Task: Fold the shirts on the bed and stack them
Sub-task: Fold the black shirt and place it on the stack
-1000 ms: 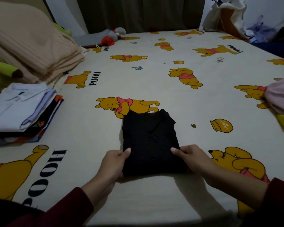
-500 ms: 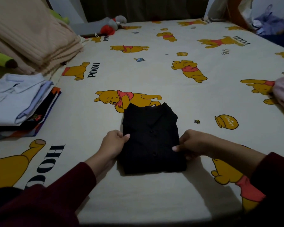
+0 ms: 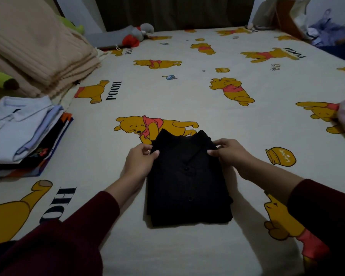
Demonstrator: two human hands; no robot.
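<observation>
The shirt (image 3: 188,180), already folded, is pinched at its collar corners by the left hand (image 3: 138,162) and right hand (image 3: 230,154), thumbs on top. It lies near the bed's (image 3: 187,92) front edge. Next it should be carried to the stack (image 3: 22,132) at the left edge, kept flat.

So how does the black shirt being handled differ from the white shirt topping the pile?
The black folded collared shirt lies alone mid-bed, both hands pinching its collar end; the white folded collared shirt tops the stack at the left, untouched. Both are folded, collars showing.
</observation>
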